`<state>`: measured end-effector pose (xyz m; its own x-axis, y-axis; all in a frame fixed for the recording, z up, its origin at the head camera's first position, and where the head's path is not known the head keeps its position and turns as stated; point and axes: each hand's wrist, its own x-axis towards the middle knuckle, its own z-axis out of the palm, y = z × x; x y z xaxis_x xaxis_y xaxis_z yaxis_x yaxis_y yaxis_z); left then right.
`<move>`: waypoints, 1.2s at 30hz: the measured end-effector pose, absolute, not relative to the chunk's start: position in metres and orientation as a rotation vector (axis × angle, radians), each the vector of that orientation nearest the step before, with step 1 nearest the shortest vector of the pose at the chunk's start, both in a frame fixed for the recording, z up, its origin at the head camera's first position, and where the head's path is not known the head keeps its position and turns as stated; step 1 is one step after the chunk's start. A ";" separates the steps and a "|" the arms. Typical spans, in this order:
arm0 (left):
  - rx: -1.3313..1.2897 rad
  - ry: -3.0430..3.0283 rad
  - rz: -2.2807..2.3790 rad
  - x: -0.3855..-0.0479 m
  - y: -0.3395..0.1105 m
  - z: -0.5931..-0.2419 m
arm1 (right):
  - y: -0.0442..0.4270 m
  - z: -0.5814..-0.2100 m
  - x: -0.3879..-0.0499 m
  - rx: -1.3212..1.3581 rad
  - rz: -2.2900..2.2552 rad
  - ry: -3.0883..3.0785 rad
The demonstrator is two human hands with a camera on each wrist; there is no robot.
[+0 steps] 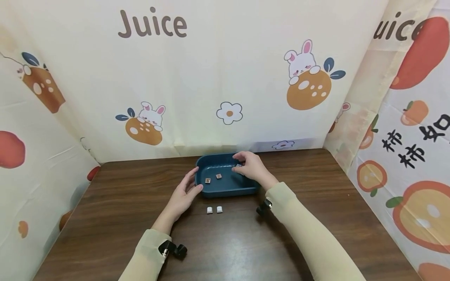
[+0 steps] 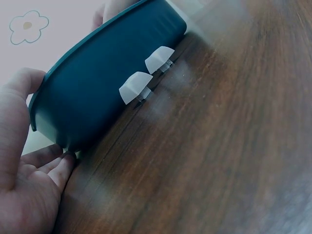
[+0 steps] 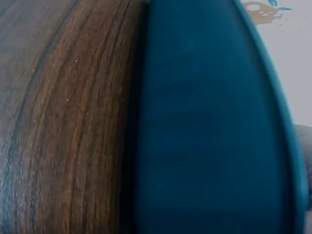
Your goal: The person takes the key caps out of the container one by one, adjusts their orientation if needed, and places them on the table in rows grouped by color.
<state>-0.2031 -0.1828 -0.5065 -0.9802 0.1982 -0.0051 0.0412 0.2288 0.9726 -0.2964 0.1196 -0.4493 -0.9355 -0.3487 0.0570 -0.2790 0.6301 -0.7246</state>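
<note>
A dark teal tray (image 1: 225,192) stands near the back of the table. My left hand (image 1: 183,197) holds its left end, thumb and fingers against the rim and side; the left wrist view shows that hand (image 2: 24,161) beside the tray wall (image 2: 97,73). Over the tray's right part, my right hand (image 1: 254,168) pinches a small pale keycap (image 1: 238,166), partly hidden by the fingers. Two small brown square pieces (image 1: 218,176) lie inside the tray. In front of it stand two white keycaps (image 1: 214,210) with clear parts below, side by side. The right wrist view shows mostly the tray wall (image 3: 209,122).
The brown wood-grain table (image 1: 140,218) spreads around the tray. Printed cloth (image 1: 197,70) hangs behind it, with more along both sides. Small black cameras (image 1: 174,249) sit on both wrists.
</note>
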 end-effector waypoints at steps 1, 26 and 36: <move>0.230 2.360 1.857 -0.203 -0.183 -0.507 | 0.118 -0.451 -0.298 -0.519 -1.193 2.752; 0.249 2.373 1.856 -0.203 -0.183 -0.506 | 0.102 -0.466 -0.303 -0.633 -1.042 2.664; 0.243 2.378 1.852 -0.203 -0.182 -0.507 | 0.103 -0.465 -0.302 -0.657 -1.023 2.628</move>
<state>-0.2031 -0.1824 -0.5074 -0.9802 0.1979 0.0054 0.0537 0.2395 0.9694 -0.3025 0.1030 -0.4651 -0.8685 -0.4916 -0.0630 -0.3197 0.6527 -0.6869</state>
